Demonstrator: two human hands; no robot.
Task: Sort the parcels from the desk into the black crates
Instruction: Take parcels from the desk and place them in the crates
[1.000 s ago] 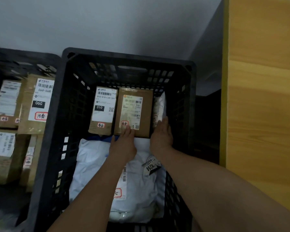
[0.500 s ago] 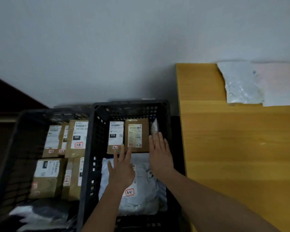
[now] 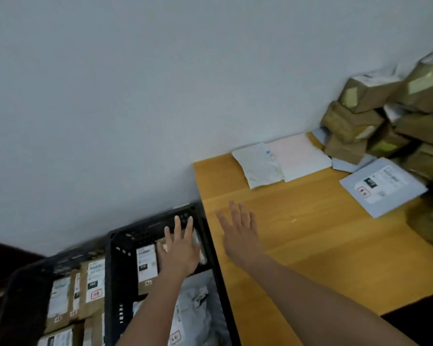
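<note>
A pile of brown cardboard parcels (image 3: 385, 121) is stacked against the wall in the upper right of the frame, at the far end of the wooden worktop (image 3: 310, 245). Just in front of the pile lie flat mailers: a pale blue one with a printed label (image 3: 383, 188) near the right edge, and a white one (image 3: 259, 164) partly overlapped by a pinkish one (image 3: 301, 156) further left. Two black crates sit below the worktop's left edge in the lower left of the frame. The nearer crate (image 3: 115, 270), touching the worktop's side, holds upright brown boxes with white labels (image 3: 146, 265) and a white poly bag (image 3: 198, 315); the farther crate (image 3: 23, 283) holds more labelled brown boxes (image 3: 93, 283). The left hand (image 3: 180, 250) hovers over the nearer crate, fingers straight and spread apart, holding nothing. The right hand (image 3: 240, 231) is over the bare worktop, fingers likewise spread and empty. The picture is somewhat blurred.
</note>
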